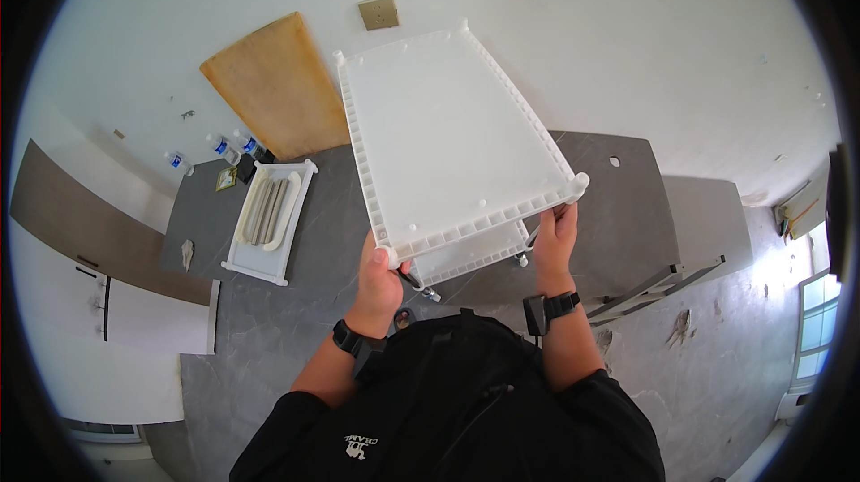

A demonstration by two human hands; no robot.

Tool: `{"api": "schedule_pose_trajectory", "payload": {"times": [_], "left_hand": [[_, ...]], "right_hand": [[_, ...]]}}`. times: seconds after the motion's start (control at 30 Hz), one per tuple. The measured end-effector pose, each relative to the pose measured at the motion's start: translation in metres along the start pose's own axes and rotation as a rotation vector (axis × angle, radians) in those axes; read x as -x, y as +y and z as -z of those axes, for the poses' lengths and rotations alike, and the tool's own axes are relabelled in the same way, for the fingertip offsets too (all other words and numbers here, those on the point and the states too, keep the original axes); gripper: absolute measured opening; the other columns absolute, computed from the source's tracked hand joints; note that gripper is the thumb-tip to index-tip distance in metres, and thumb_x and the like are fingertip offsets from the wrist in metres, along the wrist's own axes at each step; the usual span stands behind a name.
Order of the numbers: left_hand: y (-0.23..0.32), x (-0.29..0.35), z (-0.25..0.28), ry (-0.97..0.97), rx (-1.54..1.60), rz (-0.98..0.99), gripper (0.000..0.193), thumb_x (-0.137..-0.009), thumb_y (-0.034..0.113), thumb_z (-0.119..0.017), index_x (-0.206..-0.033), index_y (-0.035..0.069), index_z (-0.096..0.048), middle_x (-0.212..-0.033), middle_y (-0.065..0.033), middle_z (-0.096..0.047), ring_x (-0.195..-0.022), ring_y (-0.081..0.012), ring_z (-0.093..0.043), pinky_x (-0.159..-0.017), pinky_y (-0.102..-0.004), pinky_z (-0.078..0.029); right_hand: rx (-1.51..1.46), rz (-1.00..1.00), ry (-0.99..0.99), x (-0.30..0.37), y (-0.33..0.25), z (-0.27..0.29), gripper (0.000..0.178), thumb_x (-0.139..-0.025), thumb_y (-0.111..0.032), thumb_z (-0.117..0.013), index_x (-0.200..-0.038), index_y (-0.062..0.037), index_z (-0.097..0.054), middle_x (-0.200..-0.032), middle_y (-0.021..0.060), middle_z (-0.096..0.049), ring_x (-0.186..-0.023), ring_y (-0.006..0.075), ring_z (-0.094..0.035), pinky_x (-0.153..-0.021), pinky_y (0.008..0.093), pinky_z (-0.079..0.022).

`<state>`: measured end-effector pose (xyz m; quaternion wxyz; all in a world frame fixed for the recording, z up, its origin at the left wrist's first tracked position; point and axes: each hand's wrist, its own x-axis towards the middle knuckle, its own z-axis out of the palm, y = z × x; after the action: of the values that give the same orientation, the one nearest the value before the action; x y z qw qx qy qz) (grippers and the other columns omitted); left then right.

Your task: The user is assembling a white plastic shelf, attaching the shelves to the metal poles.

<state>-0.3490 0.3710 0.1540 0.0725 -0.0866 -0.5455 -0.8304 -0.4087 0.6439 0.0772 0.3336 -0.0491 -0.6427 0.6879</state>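
A large white plastic shelf panel (448, 133) is tilted up in front of me, with a ribbed rim and a round socket at each corner. My left hand (381, 283) is closed on its near left corner, thumb by the socket. Near the right corner, my right hand (557, 238) grips the rim from below, its fingers partly hidden. Under the panel a second white shelf (466, 253) shows, with small casters (522, 260) at its near corners. Whether the two shelves are joined is hidden.
On the left of the grey table (618, 213) lies another white shelf (260, 269) holding grey tubes (266, 213) and curved white rails. Several plastic bottles (222, 149) stand behind it. A wooden board (278, 88) leans on the wall below a socket plate (379, 12).
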Motion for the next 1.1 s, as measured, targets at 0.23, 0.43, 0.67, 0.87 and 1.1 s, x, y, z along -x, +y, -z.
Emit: {"api": "schedule_pose_trajectory", "payload": {"times": [0.23,0.43,0.67,0.87,1.1], "left_hand": [[-0.013,0.003,0.015,-0.082,-0.041,-0.057,0.088,-0.089,0.078,-0.053,-0.128,0.0,-0.054,-0.098,-0.003,-0.06,-0.071,-0.011,-0.045,-0.064,-0.0267,-0.035],[-0.014,0.015,0.021,-0.142,-0.223,-0.12,0.094,-0.089,0.082,-0.045,-0.131,-0.001,-0.053,-0.094,-0.0043,-0.06,-0.075,-0.012,-0.05,-0.067,-0.0265,-0.038],[-0.02,0.017,0.03,-0.261,-0.205,-0.06,0.08,-0.093,0.075,-0.047,-0.109,-0.002,-0.06,-0.087,-0.0029,-0.057,-0.076,-0.011,-0.051,-0.067,-0.0273,-0.041],[-0.037,0.017,0.035,-0.173,-0.178,-0.029,0.082,-0.087,0.081,-0.048,-0.098,0.0,-0.059,-0.077,-0.0006,-0.052,-0.068,-0.0099,-0.047,-0.061,-0.0266,-0.038],[-0.037,0.015,0.031,-0.148,-0.174,-0.035,0.083,-0.084,0.083,-0.048,-0.092,0.001,-0.058,-0.072,0.0,-0.051,-0.065,-0.009,-0.045,-0.057,-0.026,-0.035]], "right_hand": [[0.017,0.005,-0.004,-0.001,-0.001,0.0,0.008,-0.099,-0.006,-0.06,-0.104,-0.0007,-0.056,-0.087,-0.0016,-0.053,-0.079,0.0084,-0.047,-0.074,0.0248,-0.043],[0.014,0.028,-0.007,0.001,0.001,0.001,0.007,-0.099,-0.006,-0.06,-0.102,-0.001,-0.055,-0.087,-0.002,-0.052,-0.078,0.0084,-0.046,-0.074,0.0244,-0.042],[0.133,0.067,0.023,-0.002,0.005,0.003,0.01,-0.099,-0.008,-0.06,-0.102,-0.0006,-0.054,-0.085,-0.0002,-0.051,-0.078,0.0101,-0.047,-0.074,0.0257,-0.042],[0.18,0.088,-0.007,-0.004,0.007,0.004,0.009,-0.099,-0.007,-0.058,-0.102,-0.001,-0.053,-0.087,0.0006,-0.051,-0.079,0.0108,-0.047,-0.074,0.0263,-0.042],[0.174,0.09,0.014,-0.004,0.007,0.003,0.008,-0.099,-0.007,-0.058,-0.101,-0.0017,-0.052,-0.085,0.0004,-0.051,-0.077,0.0107,-0.046,-0.073,0.0269,-0.043]]}}
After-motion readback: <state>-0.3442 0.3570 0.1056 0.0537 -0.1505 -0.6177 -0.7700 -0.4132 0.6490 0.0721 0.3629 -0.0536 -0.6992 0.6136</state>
